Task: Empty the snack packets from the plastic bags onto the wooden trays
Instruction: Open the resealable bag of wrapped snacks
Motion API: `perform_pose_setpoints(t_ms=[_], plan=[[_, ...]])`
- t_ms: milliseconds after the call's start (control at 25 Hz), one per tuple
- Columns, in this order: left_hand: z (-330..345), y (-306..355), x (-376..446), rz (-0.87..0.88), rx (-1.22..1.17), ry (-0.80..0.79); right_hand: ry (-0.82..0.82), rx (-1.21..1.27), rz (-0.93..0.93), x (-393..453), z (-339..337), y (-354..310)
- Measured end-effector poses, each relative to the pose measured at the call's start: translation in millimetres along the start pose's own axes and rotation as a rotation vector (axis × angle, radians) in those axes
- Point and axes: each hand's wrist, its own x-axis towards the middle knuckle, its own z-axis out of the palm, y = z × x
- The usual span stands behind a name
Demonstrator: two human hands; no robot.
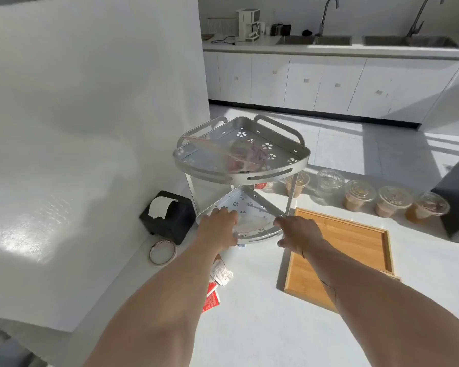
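Both bare forearms stretch forward over the white countertop toward a two-tier metal corner rack. Left hand rests on the rim of the lower shelf, fingers extended over its edge, the thumb below it; whether they pinch anything I cannot tell. Right hand lies at the shelf's right corner, fingers reaching toward a clear plastic bag lying flat on that shelf; no grip is visible. A second plastic bag, holding pinkish snack packets, sits on the upper shelf, one corner propped on the rail. Judgement: the lower bag is the one being fetched, both hands placed to draw it out from under the upper tier.

Just right of the rack lies a wooden tray, bare, with the edge of a second tray beneath; close placement suits a short transfer. Red-and-white packets lie on the counter near the left forearm. Lidded plastic cups, a black tissue holder and a tape roll stand nearby.
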Motion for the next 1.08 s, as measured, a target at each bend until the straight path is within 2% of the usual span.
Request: perform_pose_setpoints(t_ms=[160,320,640,840,1080], plan=[[13.1,1.0,15.7,0.042,0.027,0.043,0.032,0.046,-0.049,28.5,17.4,-10.5],[22.8,-5.7,20.5,0.069,0.003,0.073,0.143,0.139,-0.040,51.3,37.2,-17.6],[22.9,-17.0,19.1,0.009,-0.124,0.162,0.243,0.301,0.051,40.8,35.3,-22.9],[7.0,-18.3,7.9,-0.059,-0.300,0.258,0.310,0.492,0.089,8.8,5.7,-19.5],[-23.1,-1.5,-20.9,-0.021,-0.606,0.248,0.435,0.813,0.105,-54.1,-34.8,-4.1]])
